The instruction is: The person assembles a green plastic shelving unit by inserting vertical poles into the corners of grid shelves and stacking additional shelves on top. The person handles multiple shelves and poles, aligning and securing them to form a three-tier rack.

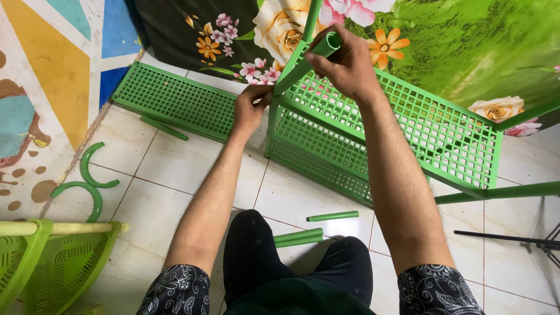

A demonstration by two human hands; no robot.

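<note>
A green plastic rack (402,125) with grid shelves stands tilted on the tiled floor in front of me. My right hand (344,64) is closed around the open top end of a green tube (303,64) at the rack's upper corner. My left hand (252,108) pinches the lower part of that same tube, where it meets the corner of a shelf. Both forearms reach forward over my knees.
A loose green grid shelf (175,99) lies at the left with a short tube (164,128) beside it. Two curved green pieces (87,184) lie near the painted wall. Short green tubes (332,216) lie by my knees. A lighter green basket rack (52,256) stands bottom left. A floral cloth (443,41) hangs behind.
</note>
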